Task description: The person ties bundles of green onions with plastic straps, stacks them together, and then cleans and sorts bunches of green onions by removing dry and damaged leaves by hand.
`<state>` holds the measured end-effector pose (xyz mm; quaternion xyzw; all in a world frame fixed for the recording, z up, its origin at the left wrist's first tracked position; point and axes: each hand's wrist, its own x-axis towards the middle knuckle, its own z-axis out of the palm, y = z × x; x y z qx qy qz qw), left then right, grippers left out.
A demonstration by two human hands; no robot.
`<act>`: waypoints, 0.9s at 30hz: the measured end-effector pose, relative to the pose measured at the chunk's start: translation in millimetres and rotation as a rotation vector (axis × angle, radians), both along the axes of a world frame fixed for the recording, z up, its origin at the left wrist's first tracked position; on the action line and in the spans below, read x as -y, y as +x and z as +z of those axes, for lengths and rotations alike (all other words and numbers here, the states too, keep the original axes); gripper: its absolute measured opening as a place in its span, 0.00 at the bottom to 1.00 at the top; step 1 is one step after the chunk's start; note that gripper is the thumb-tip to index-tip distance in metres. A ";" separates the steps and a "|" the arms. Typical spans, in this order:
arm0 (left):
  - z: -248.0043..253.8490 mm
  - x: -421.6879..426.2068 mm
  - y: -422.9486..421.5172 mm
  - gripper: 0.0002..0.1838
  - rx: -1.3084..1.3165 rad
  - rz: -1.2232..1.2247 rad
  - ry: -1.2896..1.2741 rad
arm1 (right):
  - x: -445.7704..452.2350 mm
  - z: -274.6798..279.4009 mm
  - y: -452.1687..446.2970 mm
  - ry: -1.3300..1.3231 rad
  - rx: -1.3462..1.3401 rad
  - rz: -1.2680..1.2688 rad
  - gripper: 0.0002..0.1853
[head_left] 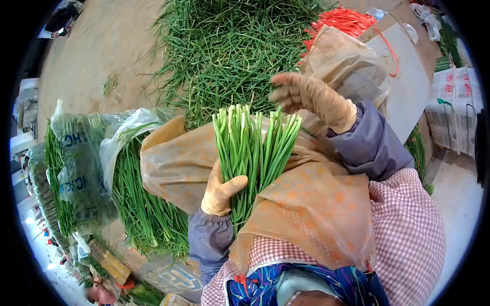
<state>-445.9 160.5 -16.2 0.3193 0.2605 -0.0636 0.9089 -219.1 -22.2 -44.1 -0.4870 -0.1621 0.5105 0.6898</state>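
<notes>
A bunch of garlic chives (pixel 253 148) lies in my lap, its pale cut ends toward the far side. My gloved left hand (pixel 222 194) grips the near left side of the bunch, thumb across the front and the other fingers mostly hidden. Above and right of the cut ends, my gloved right hand (pixel 317 99) is raised and holds nothing. Its fingers stretch out to the left, slightly blurred. Under the bunch, a translucent plastic apron (pixel 316 214) with orange dots covers my lap.
A large heap of loose chives (pixel 235 56) spreads ahead on the floor. Bundled chives (pixel 148 204) and a plastic bag (pixel 84 168) of greens stand left. Red ties (pixel 344 21) lie beyond my right knee, beside a pale board (pixel 408 86). White crates (pixel 451 109) stand far right.
</notes>
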 end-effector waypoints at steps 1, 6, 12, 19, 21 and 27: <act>0.0 0.9 2.0 0.41 0.006 -0.010 -0.019 | 0.3 9.0 -2.6 -0.118 0.129 0.068 0.31; -4.0 8.8 1.0 0.41 -0.022 0.001 -0.038 | -8.1 12.4 -2.2 -0.060 0.874 0.180 0.12; -7.2 6.2 -2.6 0.40 -0.049 -0.039 0.042 | -16.5 18.6 17.1 0.053 1.462 0.020 0.10; -10.9 2.6 -4.9 0.42 0.072 0.045 -0.007 | 21.3 -13.1 37.3 0.030 0.099 -0.316 0.32; -13.0 5.1 -6.6 0.42 0.087 0.136 -0.129 | 21.8 -4.3 -5.9 0.019 -0.297 -0.176 0.40; 6.6 1.6 8.5 0.35 -0.078 -0.065 0.382 | -37.6 -3.1 -83.2 0.337 -0.524 -0.158 0.39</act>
